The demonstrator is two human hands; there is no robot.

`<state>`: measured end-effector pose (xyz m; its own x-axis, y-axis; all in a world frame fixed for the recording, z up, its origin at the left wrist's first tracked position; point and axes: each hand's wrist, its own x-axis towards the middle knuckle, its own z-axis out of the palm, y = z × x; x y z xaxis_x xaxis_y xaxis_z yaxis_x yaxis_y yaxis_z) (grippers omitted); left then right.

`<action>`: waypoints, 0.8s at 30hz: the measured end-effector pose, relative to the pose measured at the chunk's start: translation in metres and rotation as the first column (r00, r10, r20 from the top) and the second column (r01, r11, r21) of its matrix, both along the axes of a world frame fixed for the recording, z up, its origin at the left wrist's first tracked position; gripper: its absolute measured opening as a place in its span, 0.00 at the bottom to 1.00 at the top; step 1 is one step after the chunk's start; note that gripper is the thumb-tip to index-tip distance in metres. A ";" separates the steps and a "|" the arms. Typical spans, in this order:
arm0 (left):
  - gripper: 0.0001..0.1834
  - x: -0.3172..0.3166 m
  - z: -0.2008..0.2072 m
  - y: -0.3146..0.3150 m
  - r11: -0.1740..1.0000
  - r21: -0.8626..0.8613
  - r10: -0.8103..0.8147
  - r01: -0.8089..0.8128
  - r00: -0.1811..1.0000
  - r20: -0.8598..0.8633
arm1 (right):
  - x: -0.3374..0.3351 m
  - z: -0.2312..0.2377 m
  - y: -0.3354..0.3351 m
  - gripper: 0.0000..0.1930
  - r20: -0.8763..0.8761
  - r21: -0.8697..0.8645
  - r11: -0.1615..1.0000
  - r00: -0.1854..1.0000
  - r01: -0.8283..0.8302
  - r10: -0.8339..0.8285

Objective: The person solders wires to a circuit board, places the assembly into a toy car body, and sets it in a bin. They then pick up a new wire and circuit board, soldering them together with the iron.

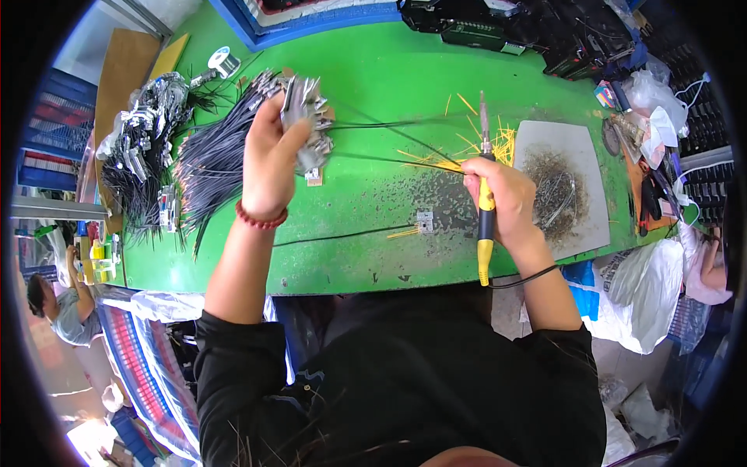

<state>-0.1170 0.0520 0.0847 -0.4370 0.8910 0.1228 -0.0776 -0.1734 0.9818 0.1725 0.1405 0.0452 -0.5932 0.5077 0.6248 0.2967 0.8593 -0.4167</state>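
My left hand (268, 167), with a red bead bracelet at the wrist, is closed around a bunch of small silvery metal parts (299, 105), slightly blurred. A thick bundle of black wires (214, 156) lies beside it on the left. Dark wires (389, 158) stretch across from that bunch to the fingertips of my right hand (510, 191). My right hand is closed on a yellow-and-black soldering iron (486, 210), whose tip points away from me. Just left of the iron, a small metal piece (425, 222) sits on the table with a black wire and thin yellow pieces at it.
Thin yellow pieces (504, 144) lie scattered behind the iron. A grey board (595, 163) with dark residue is at the right. More wired metal parts (140, 152) and a solder spool (224, 62) are at the left. Black equipment (482, 31) stands far back on the green table (373, 74).
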 end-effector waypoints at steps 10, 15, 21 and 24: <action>0.18 -0.039 -0.100 -0.090 0.861 -0.345 0.166 -0.373 0.848 -0.503 | -0.009 -0.032 -0.031 0.15 0.124 -0.073 0.996 0.991 -0.046 0.055; 0.27 -0.019 -0.069 -0.078 0.834 -0.017 0.018 -0.552 0.059 -0.998 | -0.008 -0.053 -0.052 0.16 -0.028 -0.303 0.953 1.000 -0.019 0.011; 0.17 0.090 -0.030 -0.036 0.986 -0.032 -0.104 0.165 0.451 -0.886 | -0.014 -0.055 -0.067 0.14 -0.328 -0.671 0.670 0.937 -0.318 0.118; 0.07 0.105 -0.039 -0.028 0.900 -0.303 -0.435 0.312 0.660 -0.613 | -0.009 -0.059 -0.067 0.14 -0.325 -0.659 0.700 0.943 -0.275 0.065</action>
